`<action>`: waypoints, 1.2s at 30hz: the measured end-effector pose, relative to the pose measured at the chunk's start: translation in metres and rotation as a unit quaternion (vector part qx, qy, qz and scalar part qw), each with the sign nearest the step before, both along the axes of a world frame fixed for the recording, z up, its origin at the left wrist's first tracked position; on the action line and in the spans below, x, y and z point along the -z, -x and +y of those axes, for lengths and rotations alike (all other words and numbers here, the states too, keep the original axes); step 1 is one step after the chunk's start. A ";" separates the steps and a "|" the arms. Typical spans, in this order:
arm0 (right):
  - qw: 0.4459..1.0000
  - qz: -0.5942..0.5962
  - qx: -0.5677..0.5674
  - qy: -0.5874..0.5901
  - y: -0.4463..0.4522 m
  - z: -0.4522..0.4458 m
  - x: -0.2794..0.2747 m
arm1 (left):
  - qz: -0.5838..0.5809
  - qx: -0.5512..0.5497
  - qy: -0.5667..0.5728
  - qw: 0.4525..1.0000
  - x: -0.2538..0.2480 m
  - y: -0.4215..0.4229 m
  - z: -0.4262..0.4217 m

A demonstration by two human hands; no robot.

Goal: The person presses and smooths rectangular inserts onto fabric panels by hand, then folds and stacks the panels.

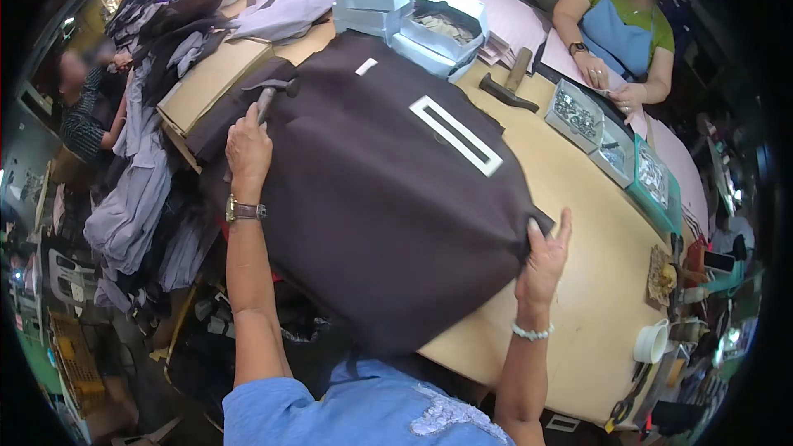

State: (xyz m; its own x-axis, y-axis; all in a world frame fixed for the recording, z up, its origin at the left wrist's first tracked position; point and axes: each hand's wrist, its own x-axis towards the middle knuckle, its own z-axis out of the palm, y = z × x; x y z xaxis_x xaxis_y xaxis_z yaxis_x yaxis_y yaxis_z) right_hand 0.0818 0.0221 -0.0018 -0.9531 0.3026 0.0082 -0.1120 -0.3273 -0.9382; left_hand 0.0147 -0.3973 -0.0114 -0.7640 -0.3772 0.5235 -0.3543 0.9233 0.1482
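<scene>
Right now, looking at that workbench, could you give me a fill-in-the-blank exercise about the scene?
1. The left hand grips the dark metal-headed hammer by its ____.
2. The rectangular frame-shaped piece on the large dark brown sheet is ____ in colour.
3. The hand at that sheet's edge is the camera wearer's ____ one.
4. The brown-strapped watch circles the camera wearer's ____ wrist.

Missing words: handle; white; right; left.

Grips a dark-headed hammer (266, 104) with left hand (249, 147). Holds a dark-brown pliable sheet (388, 182) by its edge with right hand (543, 268).
</scene>
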 end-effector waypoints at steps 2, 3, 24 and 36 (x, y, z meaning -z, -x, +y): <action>0.999 -0.024 0.016 0.022 -0.023 0.023 0.004 | -0.019 -0.005 0.010 1.000 0.005 0.007 0.003; 0.998 -0.035 0.029 0.031 -0.034 0.036 0.006 | -0.018 0.008 0.025 0.999 -0.010 0.004 0.021; 0.705 -0.223 0.232 -0.632 -0.207 0.260 0.000 | -0.207 0.683 0.081 0.696 0.002 -0.077 0.329; 0.524 -0.431 0.132 -0.723 -0.166 0.371 -0.035 | -0.233 0.689 0.042 0.685 0.022 -0.073 0.334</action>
